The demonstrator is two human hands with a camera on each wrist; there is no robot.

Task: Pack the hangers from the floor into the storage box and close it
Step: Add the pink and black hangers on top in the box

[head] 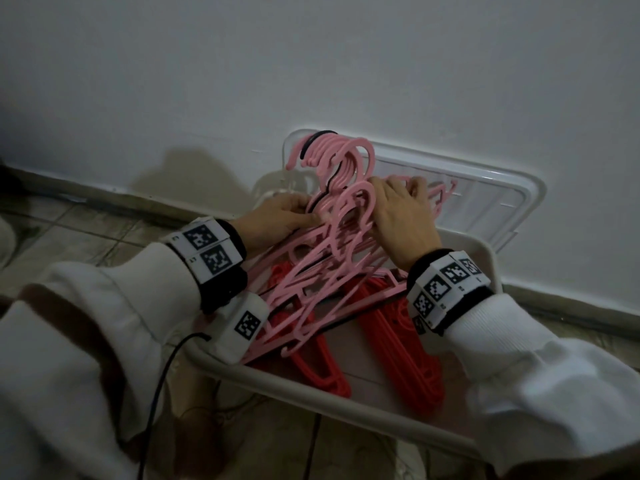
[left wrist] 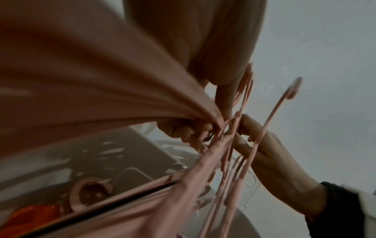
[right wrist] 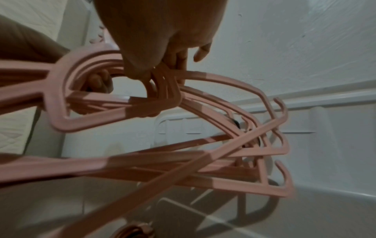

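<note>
Left hand (head: 277, 220) and right hand (head: 401, 216) both grip bundle of pink plastic hangers (head: 311, 271) over white plastic storage box (head: 311, 386); red plastic hangers (head: 401, 348) lie inside.

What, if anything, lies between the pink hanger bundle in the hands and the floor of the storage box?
The red hangers already lie on the box bottom, directly under the pink hangers that the left hand and right hand hold. The storage box is open, and its lid leans against the wall behind.
</note>
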